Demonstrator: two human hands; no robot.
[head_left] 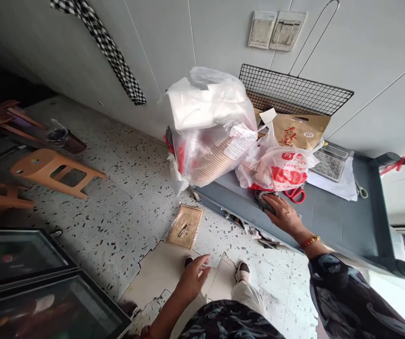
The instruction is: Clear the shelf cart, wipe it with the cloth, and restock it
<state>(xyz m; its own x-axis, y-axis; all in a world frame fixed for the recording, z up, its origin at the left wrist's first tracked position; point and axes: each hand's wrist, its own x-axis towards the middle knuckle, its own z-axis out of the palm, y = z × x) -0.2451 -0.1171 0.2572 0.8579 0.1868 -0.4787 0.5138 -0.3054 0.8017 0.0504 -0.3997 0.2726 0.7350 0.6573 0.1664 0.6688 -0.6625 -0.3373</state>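
My right hand (284, 215) is closed on a dark grey cloth (266, 202), pressed on the grey cart top (324, 212) near its front edge. Just beyond the cloth sits a white plastic bag with red print (276, 167). Red-handled scissors (297, 195) lie beside that bag, their blades hidden. My left hand (194, 278) hangs over the floor with fingers loosely bent and apart, nothing visible in it. To the left on the cart, a large clear bag (209, 127) contains stacked cups and white packages.
Behind the bags stand a gold pouch (301, 129) and a black wire grill basket (294, 89). A calculator (332, 162) rests on papers, near green-handled scissors (361, 190). An orange stool (57, 172) and a glass-topped cooler (47, 301) are left; a flat woven mat (185, 226) lies on the floor.
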